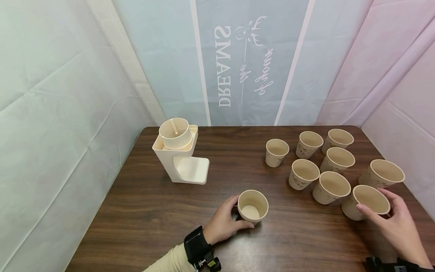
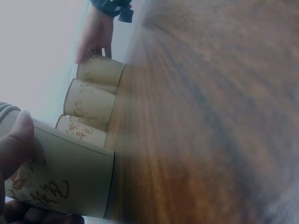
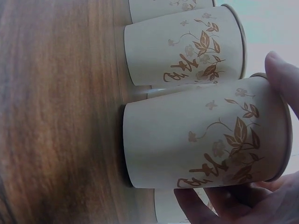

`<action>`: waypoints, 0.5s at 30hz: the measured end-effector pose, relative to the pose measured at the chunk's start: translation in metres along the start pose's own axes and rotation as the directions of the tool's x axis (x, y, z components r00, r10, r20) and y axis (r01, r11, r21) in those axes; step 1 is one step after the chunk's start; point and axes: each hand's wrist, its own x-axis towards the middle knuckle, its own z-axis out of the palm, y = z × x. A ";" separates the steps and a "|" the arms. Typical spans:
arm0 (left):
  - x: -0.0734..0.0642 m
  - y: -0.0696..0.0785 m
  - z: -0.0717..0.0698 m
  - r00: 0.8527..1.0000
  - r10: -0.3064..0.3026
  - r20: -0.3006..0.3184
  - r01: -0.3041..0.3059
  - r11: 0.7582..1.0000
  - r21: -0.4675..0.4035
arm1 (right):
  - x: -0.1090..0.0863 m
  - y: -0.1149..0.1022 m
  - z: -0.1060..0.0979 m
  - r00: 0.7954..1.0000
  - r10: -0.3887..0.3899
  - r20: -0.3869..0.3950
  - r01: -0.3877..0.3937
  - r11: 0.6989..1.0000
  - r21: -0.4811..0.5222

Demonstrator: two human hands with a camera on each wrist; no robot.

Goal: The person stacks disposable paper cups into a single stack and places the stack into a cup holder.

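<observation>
In the head view my left hand (image 1: 224, 221) grips a beige paper cup (image 1: 253, 215) at the front middle of the table, thumb on the near side and fingers on the far side. The left wrist view shows its leaf print and more than one rim line at its top. At the right my right hand (image 1: 395, 223) holds another paper cup (image 3: 196, 140) near its rim, between thumb and fingers. This cup stands upright at the near end of a group of similar cups (image 1: 331, 189), close beside its neighbours.
A cream stand (image 1: 193, 170) with a round container (image 1: 175, 134) on top is at the back left of the dark wooden table (image 1: 153, 219). One paper cup (image 1: 275, 155) stands at the group's left edge. White cloth (image 1: 68, 113) hangs around the table.
</observation>
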 end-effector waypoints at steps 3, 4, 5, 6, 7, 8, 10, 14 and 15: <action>0.000 0.000 0.000 1.000 -0.002 0.000 0.002 1.000 -0.002 | 0.001 0.000 -0.001 1.000 0.004 -0.006 -0.003 1.000 0.017; 0.000 0.000 0.000 1.000 -0.001 0.001 0.001 1.000 -0.001 | 0.001 -0.001 -0.001 1.000 0.005 -0.009 -0.005 1.000 0.019; 0.000 0.000 0.000 1.000 -0.001 0.001 0.001 1.000 0.000 | 0.000 -0.001 -0.001 1.000 0.008 -0.013 -0.008 1.000 0.021; 0.000 0.000 0.000 1.000 -0.001 0.001 0.001 1.000 0.002 | 0.000 -0.002 -0.001 1.000 0.012 -0.019 -0.011 1.000 0.020; 0.000 0.000 0.000 1.000 -0.002 0.001 0.002 1.000 0.002 | -0.001 -0.002 -0.001 1.000 0.015 -0.024 -0.015 1.000 0.020; 0.000 0.000 0.000 1.000 -0.002 0.002 0.002 1.000 0.003 | -0.001 -0.003 -0.002 0.999 0.019 -0.028 -0.018 1.000 0.021; 0.000 0.000 0.000 1.000 -0.004 0.003 0.004 1.000 0.002 | -0.001 -0.004 -0.002 0.999 0.024 -0.035 -0.023 0.999 0.023; 0.000 0.000 -0.001 1.000 -0.005 0.006 0.005 1.000 -0.001 | -0.001 -0.007 -0.005 0.999 0.018 -0.043 -0.017 0.999 0.032; 0.000 0.001 -0.001 1.000 -0.005 0.005 0.005 1.000 -0.001 | 0.000 -0.007 -0.006 0.999 0.016 -0.044 -0.014 0.999 0.037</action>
